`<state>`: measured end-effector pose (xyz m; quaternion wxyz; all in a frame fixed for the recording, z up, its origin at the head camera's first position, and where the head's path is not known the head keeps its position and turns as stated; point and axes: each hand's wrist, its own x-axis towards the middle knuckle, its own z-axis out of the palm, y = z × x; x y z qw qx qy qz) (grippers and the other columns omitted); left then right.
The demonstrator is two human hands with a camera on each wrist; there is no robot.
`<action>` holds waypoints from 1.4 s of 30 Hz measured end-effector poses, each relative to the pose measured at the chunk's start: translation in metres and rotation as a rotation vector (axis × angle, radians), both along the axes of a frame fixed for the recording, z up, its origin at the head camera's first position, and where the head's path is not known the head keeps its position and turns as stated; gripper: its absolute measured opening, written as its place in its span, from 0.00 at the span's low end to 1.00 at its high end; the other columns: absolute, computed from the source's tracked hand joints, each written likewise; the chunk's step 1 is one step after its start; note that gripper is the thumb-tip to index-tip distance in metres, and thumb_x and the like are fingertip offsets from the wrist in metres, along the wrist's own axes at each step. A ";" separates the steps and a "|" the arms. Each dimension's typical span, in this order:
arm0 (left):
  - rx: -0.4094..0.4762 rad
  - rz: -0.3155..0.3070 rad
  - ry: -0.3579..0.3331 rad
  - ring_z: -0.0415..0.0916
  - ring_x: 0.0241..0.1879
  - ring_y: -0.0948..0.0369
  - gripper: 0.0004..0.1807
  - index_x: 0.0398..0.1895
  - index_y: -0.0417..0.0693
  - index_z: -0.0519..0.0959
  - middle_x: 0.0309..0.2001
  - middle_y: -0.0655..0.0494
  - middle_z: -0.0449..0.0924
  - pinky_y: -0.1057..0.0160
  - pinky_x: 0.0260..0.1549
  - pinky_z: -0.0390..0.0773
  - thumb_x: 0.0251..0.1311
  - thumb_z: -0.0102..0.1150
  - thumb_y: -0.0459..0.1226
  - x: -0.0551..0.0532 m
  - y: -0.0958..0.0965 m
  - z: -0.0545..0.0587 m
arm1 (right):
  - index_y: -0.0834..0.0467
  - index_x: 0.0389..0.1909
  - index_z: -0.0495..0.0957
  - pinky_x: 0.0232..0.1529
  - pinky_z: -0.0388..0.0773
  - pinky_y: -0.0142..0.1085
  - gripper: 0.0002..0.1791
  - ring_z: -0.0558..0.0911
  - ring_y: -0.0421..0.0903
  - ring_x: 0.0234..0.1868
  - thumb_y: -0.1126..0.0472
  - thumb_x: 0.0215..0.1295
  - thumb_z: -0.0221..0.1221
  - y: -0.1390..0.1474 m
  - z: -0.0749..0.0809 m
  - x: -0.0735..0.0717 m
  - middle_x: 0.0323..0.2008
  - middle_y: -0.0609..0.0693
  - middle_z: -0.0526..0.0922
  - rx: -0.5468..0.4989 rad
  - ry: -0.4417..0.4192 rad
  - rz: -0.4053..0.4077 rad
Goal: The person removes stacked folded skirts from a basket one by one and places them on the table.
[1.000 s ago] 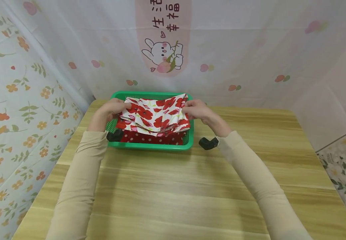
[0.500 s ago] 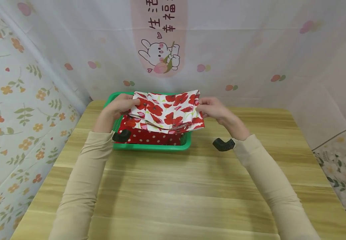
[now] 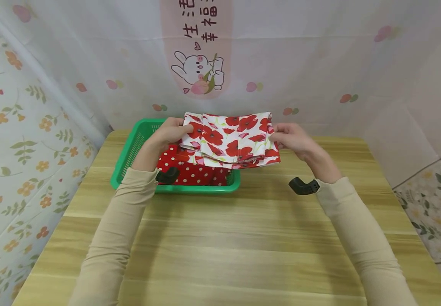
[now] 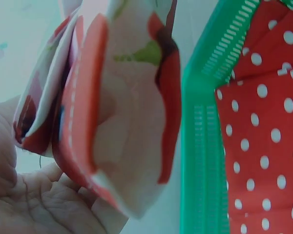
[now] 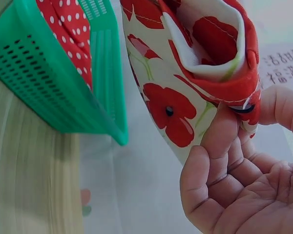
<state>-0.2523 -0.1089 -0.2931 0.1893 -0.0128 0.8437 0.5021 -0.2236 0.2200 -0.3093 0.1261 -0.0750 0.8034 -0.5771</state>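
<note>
Printed white curtains [image 3: 301,55] hang behind and beside a wood-grain table [image 3: 220,246]. From the head camera, a folded poppy-print cloth [image 3: 228,142] is stretched between two hands: the left hand [image 3: 171,131] pinches one end, thumb on top, and the right hand [image 3: 293,138] pinches the other. It is held up across the rear right part of a green basket [image 3: 193,189] and reaches past that side. Inside the basket lies red polka-dot fabric [image 3: 193,173].

Through the left wrist camera, the cloth's layered folds rise from the left hand and partly hide its fingers; the basket wall and dotted fabric show alongside.

In the right wrist view, fingers and thumb grip the cloth's folded edge, apart from the basket.
</note>
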 end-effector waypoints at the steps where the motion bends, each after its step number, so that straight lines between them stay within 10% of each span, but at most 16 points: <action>1: 0.005 -0.003 0.001 0.77 0.40 0.56 0.20 0.56 0.39 0.71 0.48 0.44 0.76 0.58 0.45 0.77 0.65 0.46 0.40 0.000 0.003 0.000 | 0.70 0.39 0.71 0.34 0.78 0.31 0.08 0.80 0.41 0.27 0.67 0.64 0.51 0.004 0.001 0.001 0.30 0.49 0.80 0.004 -0.002 0.004; 25: 0.104 -0.027 0.123 0.79 0.41 0.55 0.18 0.55 0.38 0.72 0.44 0.45 0.79 0.64 0.41 0.79 0.65 0.51 0.39 0.006 0.094 -0.012 | 0.63 0.40 0.72 0.34 0.77 0.29 0.07 0.78 0.38 0.29 0.63 0.66 0.51 0.088 0.001 0.027 0.30 0.42 0.78 0.076 0.014 -0.133; 42: -0.034 -0.002 0.248 0.70 0.53 0.55 0.29 0.64 0.39 0.66 0.54 0.46 0.72 0.59 0.51 0.73 0.61 0.56 0.40 0.019 0.170 -0.038 | 0.48 0.33 0.74 0.31 0.76 0.26 0.06 0.78 0.36 0.29 0.58 0.69 0.50 0.147 -0.025 0.039 0.29 0.37 0.77 0.075 -0.052 -0.233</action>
